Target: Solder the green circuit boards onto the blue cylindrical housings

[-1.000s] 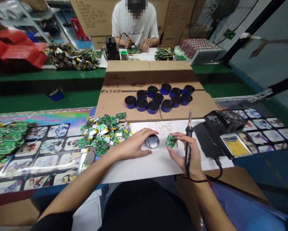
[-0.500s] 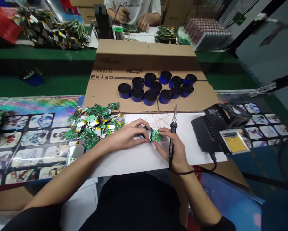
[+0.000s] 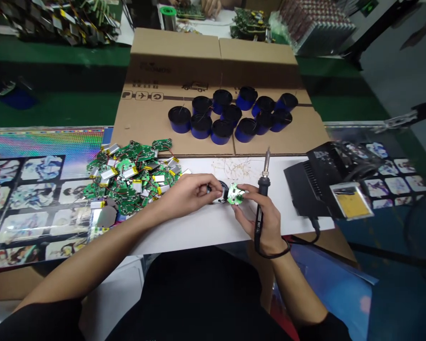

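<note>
on the white sheet (image 3: 184, 232) just in front of the body, the left hand (image 3: 187, 194) is curled closed, pinching a round metal-rimmed disc (image 3: 220, 199) right beside a small green circuit board (image 3: 235, 194). the right hand (image 3: 260, 220) clenches a soldering iron (image 3: 263, 189), tip pointing up and clear of the work, while its fingertips (image 3: 238, 213) hold the board. this looks like the step of lining up board and disc; the next move seems to call for steady hands and the tip brought down to the joint. to the left lies a heap of green boards with silver pouch cells (image 3: 131, 175); to the right sits a black soldering station (image 3: 322, 180). beyond, blue-and-black cylinders (image 3: 222, 131) stand on flattened cardboard (image 3: 269, 137), and another person's hands (image 3: 211, 5) work at the far bench.
</note>
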Tool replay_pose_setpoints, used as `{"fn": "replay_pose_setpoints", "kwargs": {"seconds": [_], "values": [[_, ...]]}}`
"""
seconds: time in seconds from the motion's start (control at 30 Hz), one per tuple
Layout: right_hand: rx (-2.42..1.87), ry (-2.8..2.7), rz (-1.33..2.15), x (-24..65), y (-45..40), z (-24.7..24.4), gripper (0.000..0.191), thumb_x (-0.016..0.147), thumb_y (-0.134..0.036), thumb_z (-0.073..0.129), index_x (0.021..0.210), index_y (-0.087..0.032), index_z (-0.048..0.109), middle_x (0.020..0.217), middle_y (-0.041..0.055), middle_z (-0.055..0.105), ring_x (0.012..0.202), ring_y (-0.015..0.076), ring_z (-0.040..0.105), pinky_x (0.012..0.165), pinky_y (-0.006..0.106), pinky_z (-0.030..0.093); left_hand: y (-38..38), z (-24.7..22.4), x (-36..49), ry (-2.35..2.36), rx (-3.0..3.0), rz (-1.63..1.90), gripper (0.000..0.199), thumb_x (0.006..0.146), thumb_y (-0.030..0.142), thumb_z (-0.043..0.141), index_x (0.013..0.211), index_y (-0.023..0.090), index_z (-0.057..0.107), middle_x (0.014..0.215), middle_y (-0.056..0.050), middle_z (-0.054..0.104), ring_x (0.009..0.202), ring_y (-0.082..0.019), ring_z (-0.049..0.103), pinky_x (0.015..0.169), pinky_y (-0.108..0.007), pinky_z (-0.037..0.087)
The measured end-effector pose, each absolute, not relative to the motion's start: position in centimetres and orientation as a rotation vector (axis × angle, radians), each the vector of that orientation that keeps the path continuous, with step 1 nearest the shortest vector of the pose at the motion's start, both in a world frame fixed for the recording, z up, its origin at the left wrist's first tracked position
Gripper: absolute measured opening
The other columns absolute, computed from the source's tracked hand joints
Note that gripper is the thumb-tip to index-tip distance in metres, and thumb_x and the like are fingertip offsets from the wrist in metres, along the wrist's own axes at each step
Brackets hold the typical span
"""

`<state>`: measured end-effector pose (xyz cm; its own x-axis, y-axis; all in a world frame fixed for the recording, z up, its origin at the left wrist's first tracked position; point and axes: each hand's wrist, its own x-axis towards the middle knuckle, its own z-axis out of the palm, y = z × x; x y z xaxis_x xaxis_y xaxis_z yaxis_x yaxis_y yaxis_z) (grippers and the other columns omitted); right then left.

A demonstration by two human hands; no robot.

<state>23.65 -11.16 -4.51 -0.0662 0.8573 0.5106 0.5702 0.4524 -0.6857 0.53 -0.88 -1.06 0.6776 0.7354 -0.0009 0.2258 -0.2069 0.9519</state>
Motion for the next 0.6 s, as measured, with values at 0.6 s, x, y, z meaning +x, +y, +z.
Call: {"fn": "replay_pose_setpoints", "kwargs": {"seconds": [0.6], "values": [[-1.175,-1.654,0.494,21.8,-9.8,-3.0,0.040,0.094,-0.010,0.074,0.126,-0.029,0.062,0.124,0.0079,0.079,0.121,0.0260,0.073,0.107,0.051,0.062,-0.5,-1.6,0.8,0.812,1.446,0.527,0.024,0.092,0.037,0.078,0.097,0.013,0.078,0.072,0.000,0.066,0.062,-0.009,0.052,0.059,-0.021,0.038]]}}
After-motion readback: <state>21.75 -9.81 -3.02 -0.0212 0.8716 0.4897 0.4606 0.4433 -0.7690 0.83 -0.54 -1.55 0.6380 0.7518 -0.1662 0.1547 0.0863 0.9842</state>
